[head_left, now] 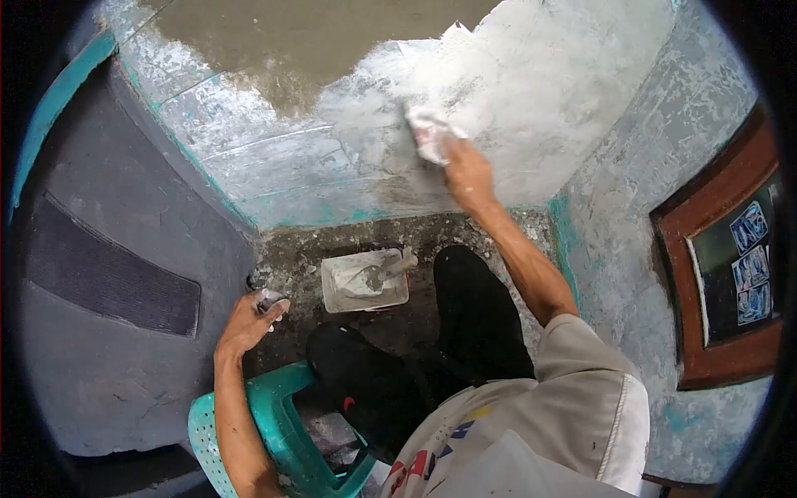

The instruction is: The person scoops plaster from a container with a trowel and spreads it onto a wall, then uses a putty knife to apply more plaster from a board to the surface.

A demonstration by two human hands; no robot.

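Right hand (470, 176): fingers pinching a white-smeared pad (433, 137) against the wall (531, 91).
Left hand (256, 319): fingers curled, whitened; whether they grip anything is hard to tell.
Tray (330, 292): on the rubble-strewn floor (315, 241), a trowel (371, 280) resting inside.
Stool (270, 402): green, below the left forearm.

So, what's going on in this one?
One person is working at a patchy wall. Their right hand presses or moves a white-smeared item, too blurred to name, against it. The left hand, with white on its fingers, is down by the green stool; whether it holds anything is unclear. A tray on the floor holds a smeared tool. White covers part of the wall, below and beside a grey-brown area.
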